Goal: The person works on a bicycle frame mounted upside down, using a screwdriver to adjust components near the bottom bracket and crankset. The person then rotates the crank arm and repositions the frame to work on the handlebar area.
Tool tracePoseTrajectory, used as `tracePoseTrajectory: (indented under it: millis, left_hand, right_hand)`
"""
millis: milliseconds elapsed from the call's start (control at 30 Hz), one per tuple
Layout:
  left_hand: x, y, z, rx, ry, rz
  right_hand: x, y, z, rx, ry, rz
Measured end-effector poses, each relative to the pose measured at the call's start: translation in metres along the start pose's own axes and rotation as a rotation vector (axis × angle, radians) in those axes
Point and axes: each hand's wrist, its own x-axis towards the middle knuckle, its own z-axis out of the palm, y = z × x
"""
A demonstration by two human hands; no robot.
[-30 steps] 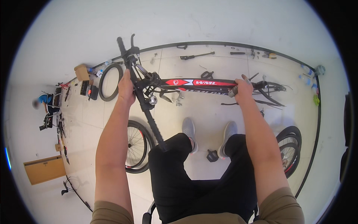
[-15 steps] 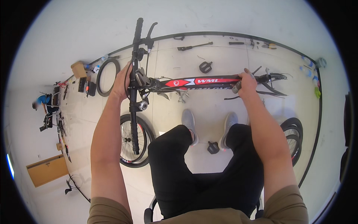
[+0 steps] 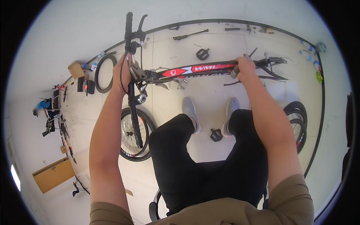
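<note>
Red and black bicycle frame (image 3: 198, 70) is being held level above the floor, between both hands. It is being gripped at the stem end, below the black handlebar (image 3: 129, 41), by the left hand (image 3: 123, 72), and at the seat end by the right hand (image 3: 245, 67), fingers wrapped closed. A front wheel (image 3: 133, 135) is hanging beneath the left hand, with a loose pedal (image 3: 215, 135) lying beside the grey shoes (image 3: 189, 110)

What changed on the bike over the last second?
The handlebar swung from slanted to nearly upright, and the front wheel turned under the frame. The left hand stays at the stem, the right hand on the frame's rear.
</note>
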Motion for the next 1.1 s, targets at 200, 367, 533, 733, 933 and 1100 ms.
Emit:
tracePoseTrajectory:
  millis: [200, 367, 533, 733, 933, 1100]
  left_hand:
    - [0.024, -0.006, 0.003, 0.22, 0.125, 0.184]
    - [0.036, -0.015, 0.002, 0.327, 0.157, 0.221]
    - [0.044, -0.025, 0.005, 0.327, 0.176, 0.207]
    - [0.026, -0.008, 0.018, 0.387, 0.212, 0.198]
    - [0.025, -0.012, 0.014, 0.411, 0.21, 0.217]
    - [0.028, -0.012, 0.016, 0.439, 0.256, 0.206]
  right_hand:
    - [-0.012, 0.001, 0.003, 0.075, -0.115, -0.062]
    - [-0.042, 0.004, 0.018, -0.128, -0.158, -0.01]
    - [-0.052, 0.016, 0.033, -0.24, -0.239, 0.037]
    - [-0.095, 0.043, 0.047, -0.422, -0.296, -0.093]
    - [-0.124, 0.05, 0.068, -0.138, -0.311, 0.121]
    - [-0.07, 0.051, 0.062, 0.404, -0.205, 0.323]
